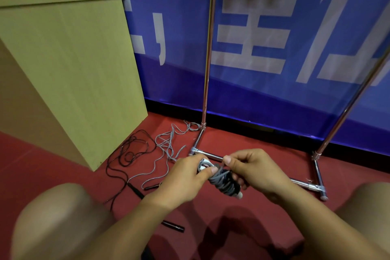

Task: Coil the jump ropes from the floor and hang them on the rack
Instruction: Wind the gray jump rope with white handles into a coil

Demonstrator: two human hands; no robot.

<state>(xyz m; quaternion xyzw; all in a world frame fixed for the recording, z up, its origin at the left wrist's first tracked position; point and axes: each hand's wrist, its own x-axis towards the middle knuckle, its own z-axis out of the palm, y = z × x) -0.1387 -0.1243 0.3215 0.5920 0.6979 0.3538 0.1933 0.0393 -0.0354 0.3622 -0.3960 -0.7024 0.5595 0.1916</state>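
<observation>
Grey jump rope [224, 181] coiled into bundle btwn hands: left hand [185, 177] grips it, right hand [257, 172] pinches cord end.

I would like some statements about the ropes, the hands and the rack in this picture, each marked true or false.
1. Both hands hold a grey coiled rope. True.
2. The floor is green. False: it is red.
3. A loose black rope lies on the floor beside a loose grey rope. True.
4. The rack is wooden. False: it is shiny metal.
5. The left hand rests open on a knee. False: it grips the bundle, as does the right hand.
</observation>
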